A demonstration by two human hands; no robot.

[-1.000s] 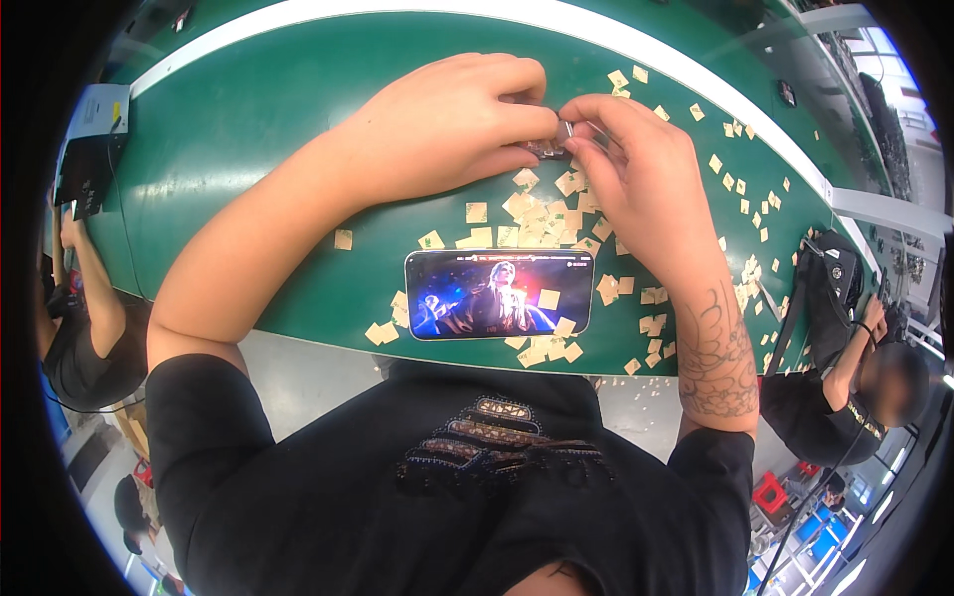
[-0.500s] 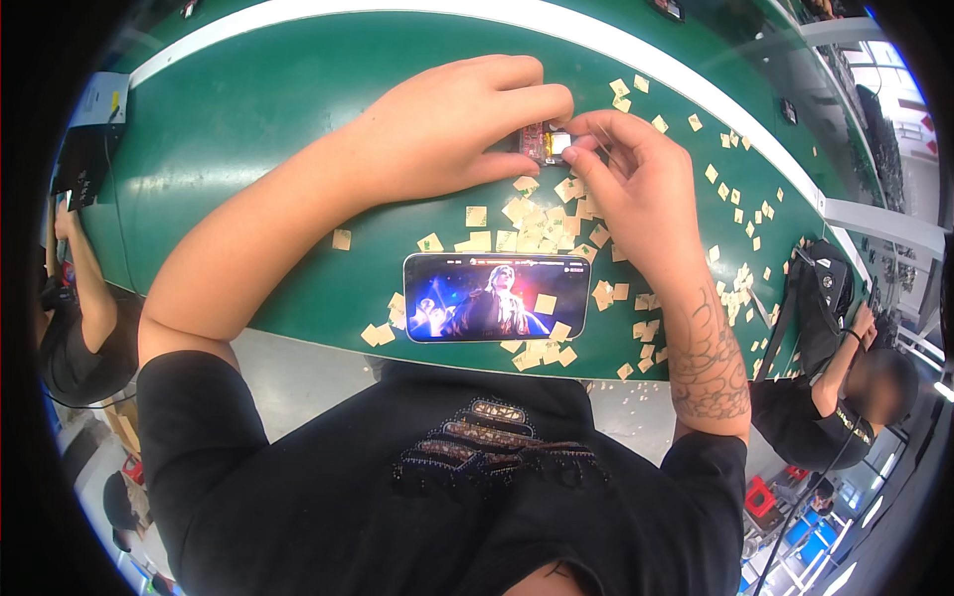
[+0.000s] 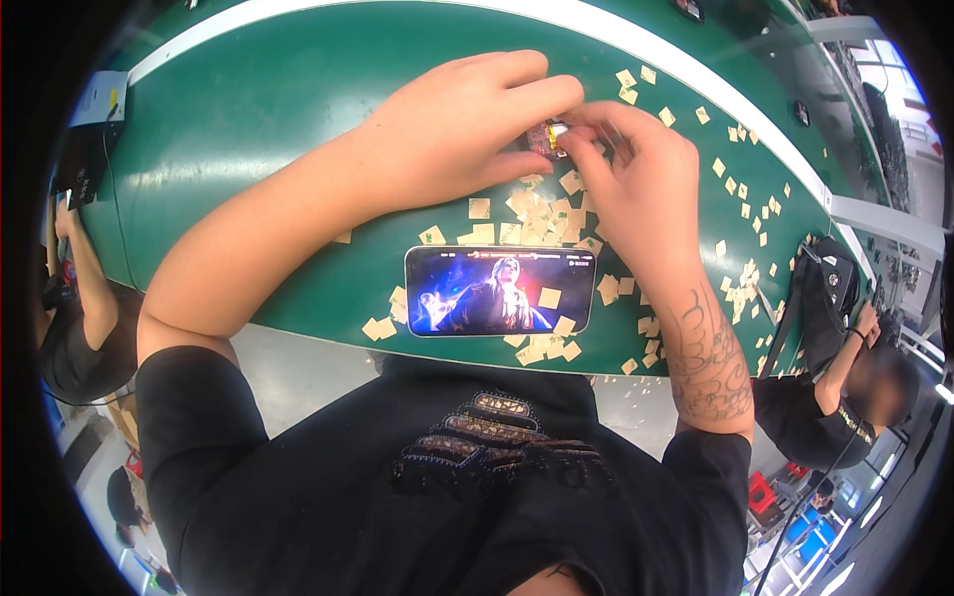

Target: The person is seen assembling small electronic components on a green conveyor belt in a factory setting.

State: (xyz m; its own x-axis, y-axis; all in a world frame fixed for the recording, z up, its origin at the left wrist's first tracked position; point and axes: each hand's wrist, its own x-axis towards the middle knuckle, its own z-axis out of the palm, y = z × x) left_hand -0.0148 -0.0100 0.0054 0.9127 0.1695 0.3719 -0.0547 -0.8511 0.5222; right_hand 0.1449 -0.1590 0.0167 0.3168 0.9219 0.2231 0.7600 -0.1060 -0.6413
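Between my hands, at the far middle of the green table (image 3: 268, 119), is a small electronic part with a dark reddish circuit board (image 3: 540, 140). On its right side is a silver pouch cell with yellow tape (image 3: 558, 134), mostly covered by fingers. My left hand (image 3: 452, 129) closes on the board, thumb at the near edge and fingers arched over the far side. My right hand (image 3: 644, 164) pinches at the silver cell with thumb and forefinger. Cream paper squares (image 3: 542, 221) lie scattered just nearer to me than the part.
A phone playing a video (image 3: 502, 293) lies near the table's front edge, with paper squares on it and around it. More squares are strewn to the right. A black bag (image 3: 825, 298) rests at the right end beside a co-worker (image 3: 845, 417). Another person's arm (image 3: 89, 268) shows at left.
The right thumb and fingers have come further over the silver cell, hiding more of it. Both hands sit slightly further right in the picture.
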